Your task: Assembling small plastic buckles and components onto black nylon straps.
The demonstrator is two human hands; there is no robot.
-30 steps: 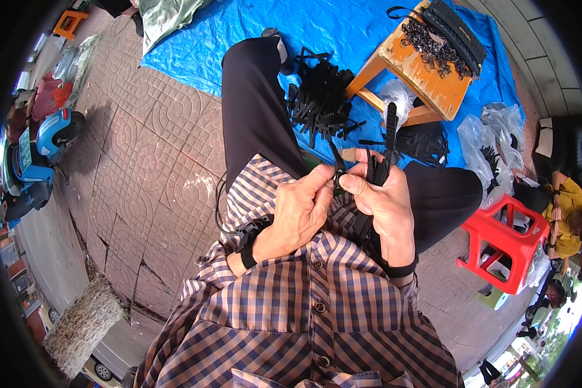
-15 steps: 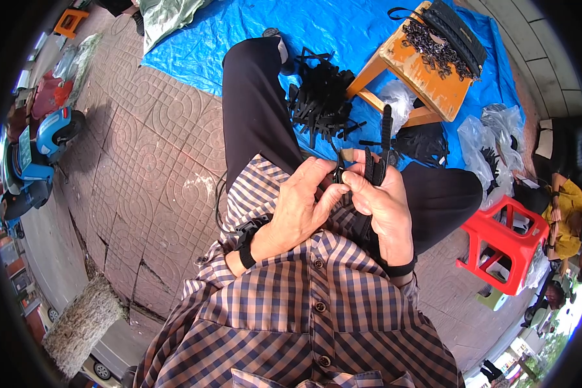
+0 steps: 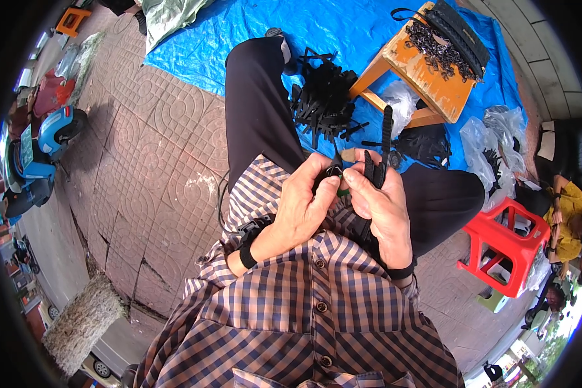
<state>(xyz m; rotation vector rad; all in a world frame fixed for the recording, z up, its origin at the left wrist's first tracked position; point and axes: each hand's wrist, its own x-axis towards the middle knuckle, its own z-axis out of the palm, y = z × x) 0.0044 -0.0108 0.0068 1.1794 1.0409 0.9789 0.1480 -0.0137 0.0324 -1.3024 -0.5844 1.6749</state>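
Observation:
Both my hands meet over my lap, fingertips close together. My left hand [image 3: 306, 197] is closed, pinching a small dark piece [image 3: 334, 171] between thumb and fingers; its exact kind is hard to make out. Several black straps [image 3: 386, 139] stick up out of my right hand [image 3: 383, 205], which is closed round them, its thumb pressed toward the left fingertips. A brownish wrap [image 3: 348, 155] shows at one right fingertip. Just beyond my hands, a heap of black straps [image 3: 323, 94] lies on a blue tarp [image 3: 194, 61].
A worn wooden stool [image 3: 427, 68] at the far right bears small dark links [image 3: 436, 52] and a black purse [image 3: 458, 39]. Clear plastic bags [image 3: 485, 149] lie on the tarp's right side. A red plastic stool [image 3: 507, 242] stands right; a blue scooter [image 3: 39, 152] is parked left.
My left thumb and fingers have shifted slightly around the small dark piece. A bit of green now shows between my hands. The right hand keeps its hold on the straps.

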